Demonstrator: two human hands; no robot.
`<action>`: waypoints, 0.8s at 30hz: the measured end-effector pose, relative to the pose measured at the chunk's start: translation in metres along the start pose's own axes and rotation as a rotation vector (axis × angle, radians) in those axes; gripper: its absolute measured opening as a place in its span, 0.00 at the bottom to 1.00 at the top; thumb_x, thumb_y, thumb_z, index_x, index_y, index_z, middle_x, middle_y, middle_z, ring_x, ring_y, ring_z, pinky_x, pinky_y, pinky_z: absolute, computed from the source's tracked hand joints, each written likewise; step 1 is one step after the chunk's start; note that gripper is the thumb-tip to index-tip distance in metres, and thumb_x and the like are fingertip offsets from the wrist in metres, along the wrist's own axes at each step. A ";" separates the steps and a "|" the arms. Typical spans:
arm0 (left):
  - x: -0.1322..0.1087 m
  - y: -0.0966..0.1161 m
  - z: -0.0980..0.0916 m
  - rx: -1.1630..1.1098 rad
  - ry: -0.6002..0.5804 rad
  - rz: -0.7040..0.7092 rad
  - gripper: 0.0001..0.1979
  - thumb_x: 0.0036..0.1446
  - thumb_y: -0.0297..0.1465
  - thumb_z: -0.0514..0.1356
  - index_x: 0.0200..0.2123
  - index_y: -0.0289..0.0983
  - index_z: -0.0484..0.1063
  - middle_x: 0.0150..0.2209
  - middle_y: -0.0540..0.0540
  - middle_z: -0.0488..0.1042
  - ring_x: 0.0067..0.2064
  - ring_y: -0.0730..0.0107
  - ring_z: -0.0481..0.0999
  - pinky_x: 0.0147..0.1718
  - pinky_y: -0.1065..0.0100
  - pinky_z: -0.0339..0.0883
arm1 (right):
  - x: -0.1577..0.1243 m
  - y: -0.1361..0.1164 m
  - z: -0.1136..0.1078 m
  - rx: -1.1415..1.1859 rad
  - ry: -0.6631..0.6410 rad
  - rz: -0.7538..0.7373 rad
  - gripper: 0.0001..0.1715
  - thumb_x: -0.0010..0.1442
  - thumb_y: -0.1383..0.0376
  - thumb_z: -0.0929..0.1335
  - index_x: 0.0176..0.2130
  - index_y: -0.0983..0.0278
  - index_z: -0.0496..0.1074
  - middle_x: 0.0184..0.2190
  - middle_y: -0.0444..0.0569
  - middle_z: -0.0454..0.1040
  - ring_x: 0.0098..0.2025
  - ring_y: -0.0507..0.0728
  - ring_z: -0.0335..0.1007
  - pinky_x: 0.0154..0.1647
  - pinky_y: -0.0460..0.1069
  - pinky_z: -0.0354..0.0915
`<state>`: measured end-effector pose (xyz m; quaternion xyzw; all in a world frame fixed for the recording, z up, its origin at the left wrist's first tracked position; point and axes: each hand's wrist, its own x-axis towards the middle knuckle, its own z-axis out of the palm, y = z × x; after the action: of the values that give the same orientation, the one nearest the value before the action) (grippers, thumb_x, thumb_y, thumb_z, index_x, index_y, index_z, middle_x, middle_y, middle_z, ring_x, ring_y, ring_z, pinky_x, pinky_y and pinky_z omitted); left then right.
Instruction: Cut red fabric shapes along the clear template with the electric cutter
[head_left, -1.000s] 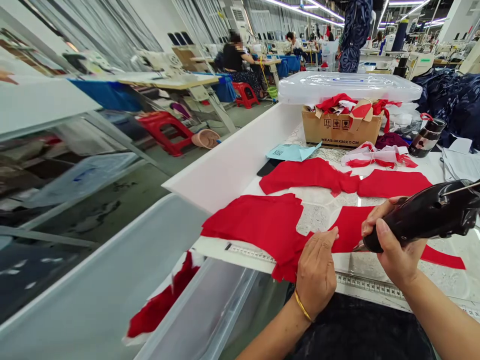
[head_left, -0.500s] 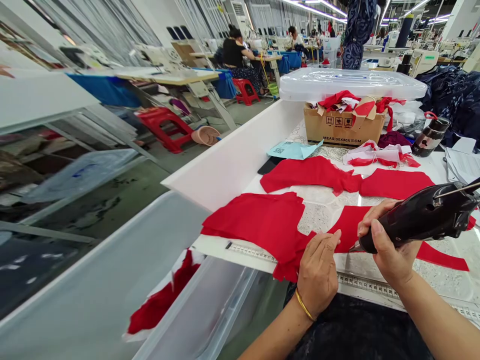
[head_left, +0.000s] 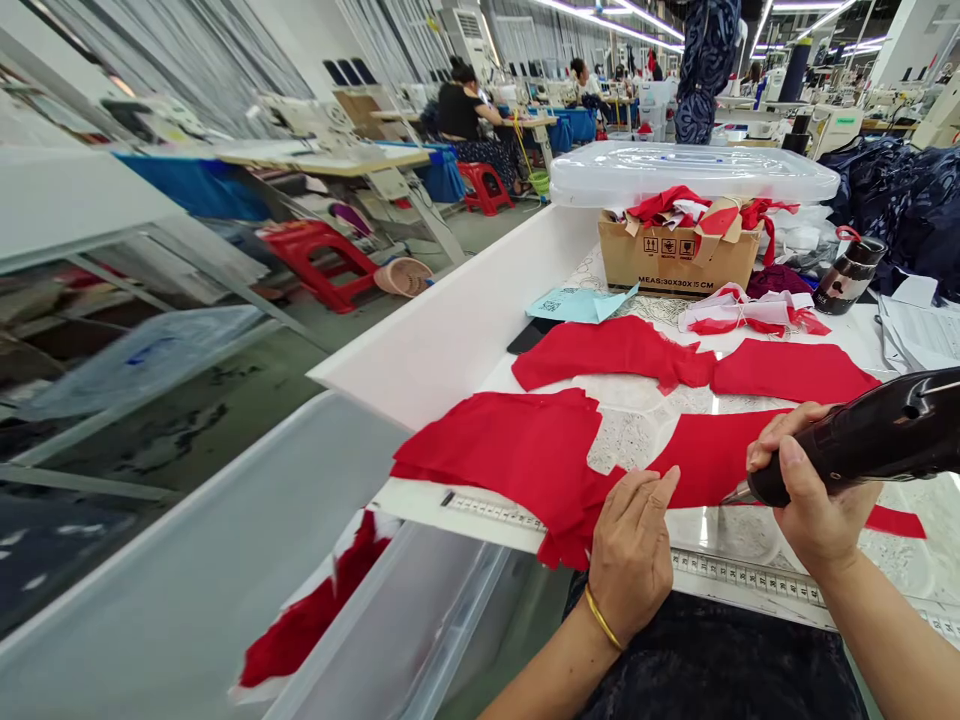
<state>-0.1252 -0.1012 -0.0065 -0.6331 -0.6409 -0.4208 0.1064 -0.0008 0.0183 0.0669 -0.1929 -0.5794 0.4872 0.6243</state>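
Note:
In my right hand is a black handheld electric tool with a narrow metal tip. The tip points left and meets the lower edge of a red fabric piece. My left hand, a gold bangle at its wrist, lies with fingers stretched out over the red cloth left of the tip. Under and beside those fingers, a layered stack of red fabric spreads left and droops over the table's front edge. A measuring tape runs along that edge. Part of the fabric behind my right hand is hidden.
More red pieces lie farther back, near a cardboard box of scraps. A black bottle and papers are at right. A white panel borders the table's left. Below stands a plastic bin with red cloth.
My right hand and the tool have moved right along the fabric's lower edge, away from my left hand. The left hand stays on the cloth. The view has shifted slightly.

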 end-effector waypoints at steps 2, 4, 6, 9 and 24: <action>0.001 0.001 -0.001 0.007 -0.007 0.004 0.28 0.67 0.19 0.49 0.67 0.36 0.63 0.46 0.40 0.81 0.51 0.59 0.78 0.55 0.57 0.74 | 0.000 -0.001 0.000 0.004 -0.015 -0.001 0.12 0.63 0.63 0.73 0.44 0.58 0.67 0.24 0.38 0.74 0.23 0.51 0.69 0.24 0.48 0.71; 0.001 0.002 -0.001 0.008 -0.011 0.010 0.28 0.66 0.18 0.49 0.67 0.36 0.63 0.47 0.41 0.80 0.52 0.59 0.78 0.55 0.57 0.74 | 0.002 -0.003 -0.003 0.014 -0.013 -0.003 0.14 0.63 0.63 0.73 0.46 0.58 0.67 0.25 0.38 0.74 0.23 0.51 0.69 0.24 0.48 0.71; 0.001 0.003 -0.001 0.007 -0.011 0.020 0.27 0.66 0.18 0.49 0.66 0.36 0.64 0.47 0.41 0.80 0.52 0.59 0.77 0.55 0.57 0.74 | 0.004 -0.006 -0.008 0.012 0.008 -0.012 0.15 0.62 0.63 0.74 0.47 0.58 0.68 0.25 0.38 0.75 0.23 0.51 0.69 0.25 0.48 0.72; 0.000 0.005 0.001 0.005 -0.020 0.047 0.25 0.66 0.18 0.50 0.64 0.35 0.66 0.47 0.41 0.80 0.53 0.59 0.77 0.56 0.57 0.73 | 0.008 -0.009 -0.017 -0.016 0.049 -0.020 0.16 0.61 0.62 0.74 0.46 0.58 0.68 0.25 0.39 0.74 0.22 0.52 0.70 0.24 0.49 0.71; 0.009 0.020 0.013 0.011 -0.154 0.115 0.21 0.66 0.20 0.52 0.60 0.33 0.70 0.51 0.38 0.79 0.54 0.55 0.76 0.56 0.53 0.74 | 0.008 -0.008 -0.032 -0.087 0.108 -0.033 0.14 0.61 0.62 0.74 0.44 0.59 0.68 0.24 0.39 0.74 0.21 0.53 0.70 0.24 0.50 0.71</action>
<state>-0.1036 -0.0891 -0.0002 -0.6989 -0.6119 -0.3606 0.0841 0.0301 0.0322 0.0694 -0.2362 -0.5685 0.4404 0.6535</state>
